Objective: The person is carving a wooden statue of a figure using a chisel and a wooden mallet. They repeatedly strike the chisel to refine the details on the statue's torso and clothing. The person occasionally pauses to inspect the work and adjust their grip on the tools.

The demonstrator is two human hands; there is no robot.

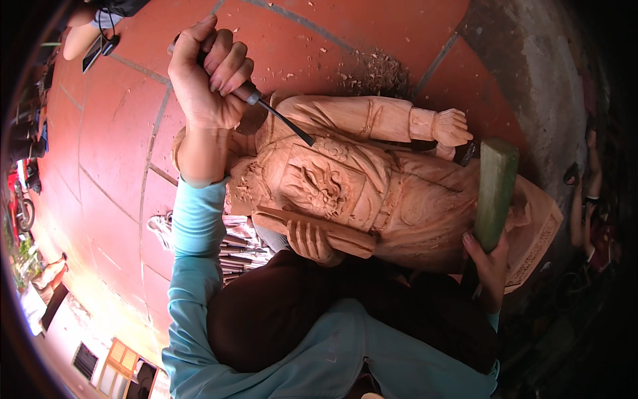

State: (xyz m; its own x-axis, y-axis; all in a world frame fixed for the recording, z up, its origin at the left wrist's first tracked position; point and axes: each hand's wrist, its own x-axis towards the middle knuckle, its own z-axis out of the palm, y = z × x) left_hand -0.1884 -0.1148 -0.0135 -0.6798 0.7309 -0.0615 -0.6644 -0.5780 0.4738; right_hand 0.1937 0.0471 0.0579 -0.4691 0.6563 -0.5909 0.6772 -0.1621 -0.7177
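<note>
Left hand (pixel 209 76) grips a chisel (pixel 276 113) on the wooden statue (pixel 372 186); beside it (fingers partly hidden) the right hand (pixel 490 266) clasps a green mallet (pixel 495 193).

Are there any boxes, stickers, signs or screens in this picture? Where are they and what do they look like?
Carved panel: flat, pale wood rectangle with rows of tiny carved marks, at the foot end of the wooden statue, beside the right hand.
Dark flat slab: maybe a phone, on the red tiled floor, top left; too small to be sure.
No boxes or stickers show.
</note>
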